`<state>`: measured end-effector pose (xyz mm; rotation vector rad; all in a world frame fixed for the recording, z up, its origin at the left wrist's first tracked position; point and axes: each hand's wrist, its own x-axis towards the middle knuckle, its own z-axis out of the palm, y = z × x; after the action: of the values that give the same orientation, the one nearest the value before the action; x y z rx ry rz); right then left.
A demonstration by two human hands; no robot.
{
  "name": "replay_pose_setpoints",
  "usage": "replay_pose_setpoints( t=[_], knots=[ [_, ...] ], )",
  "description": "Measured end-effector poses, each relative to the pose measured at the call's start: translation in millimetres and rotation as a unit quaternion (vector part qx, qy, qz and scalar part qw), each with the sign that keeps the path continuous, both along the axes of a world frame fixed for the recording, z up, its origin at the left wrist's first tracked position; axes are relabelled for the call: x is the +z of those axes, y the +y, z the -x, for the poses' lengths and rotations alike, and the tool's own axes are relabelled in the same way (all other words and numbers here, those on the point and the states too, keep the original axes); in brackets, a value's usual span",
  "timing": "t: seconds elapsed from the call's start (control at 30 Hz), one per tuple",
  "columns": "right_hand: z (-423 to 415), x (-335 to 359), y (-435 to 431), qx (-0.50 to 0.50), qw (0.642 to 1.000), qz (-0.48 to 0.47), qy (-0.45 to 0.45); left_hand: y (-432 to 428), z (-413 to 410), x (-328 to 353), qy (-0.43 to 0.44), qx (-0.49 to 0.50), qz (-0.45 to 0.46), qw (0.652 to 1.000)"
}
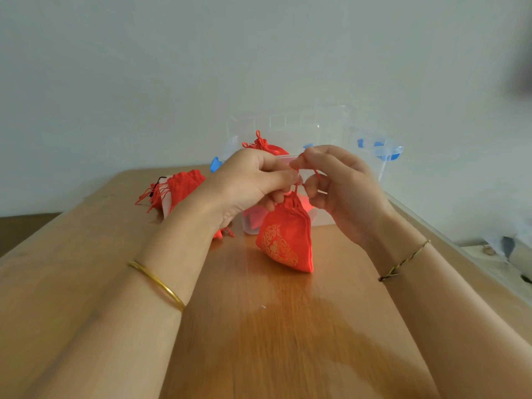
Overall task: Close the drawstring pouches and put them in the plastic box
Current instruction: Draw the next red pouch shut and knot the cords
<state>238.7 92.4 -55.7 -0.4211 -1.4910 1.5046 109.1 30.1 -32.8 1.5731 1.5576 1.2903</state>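
A red drawstring pouch (286,240) with a gold pattern hangs just above the wooden table, its neck gathered tight. My left hand (250,182) pinches the pouch's neck and cord from the left. My right hand (342,185) pinches the red cord (316,172) above the neck, looped between its fingers. Behind my hands stands the clear plastic box (331,125) with blue clips, holding another closed red pouch (263,146). A pile of red pouches (178,187) lies on the table at the left, cords trailing.
The wooden table (273,326) stretches toward me between my forearms. A pale wall rises right behind the box. The box's clear lid with blue latches (383,152) stands at the back right. Clutter lies past the table's right edge (503,249).
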Motion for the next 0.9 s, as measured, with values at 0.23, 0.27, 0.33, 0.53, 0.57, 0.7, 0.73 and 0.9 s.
replay_pose_setpoints(
  t=[0.23,0.27,0.33,0.53,0.57,0.7,0.73,0.9],
  knots=[
    [-0.9,-1.3,2.3,0.006,0.999,-0.001,-0.054,5.7,3.6,-2.6,-0.084,0.037,0.010,0.996],
    [-0.8,-1.3,2.6,-0.001,0.998,-0.002,-0.055,6.0,3.9,-2.7,-0.093,0.042,0.010,0.995],
    [0.1,-2.3,3.2,-0.014,0.998,-0.005,-0.058,6.7,4.4,-3.1,-0.114,0.048,0.009,0.992],
    [4.6,-7.5,1.8,-0.046,0.990,-0.077,-0.110,8.0,4.2,-3.9,-0.130,0.052,0.001,0.990],
    [5.9,-8.1,1.5,-0.046,0.988,-0.087,-0.118,7.9,3.8,-3.8,-0.125,0.050,0.000,0.991],
    [6.7,-9.2,2.8,-0.065,0.984,-0.113,-0.125,6.9,2.1,-3.1,-0.122,0.050,0.000,0.991],
    [5.7,-8.8,3.3,-0.081,0.982,-0.119,-0.121,6.8,1.8,-2.9,-0.124,0.054,0.000,0.991],
    [5.1,-6.0,2.6,-0.120,0.977,-0.143,-0.102,6.4,0.9,-3.3,-0.129,0.076,-0.012,0.989]
  ],
)
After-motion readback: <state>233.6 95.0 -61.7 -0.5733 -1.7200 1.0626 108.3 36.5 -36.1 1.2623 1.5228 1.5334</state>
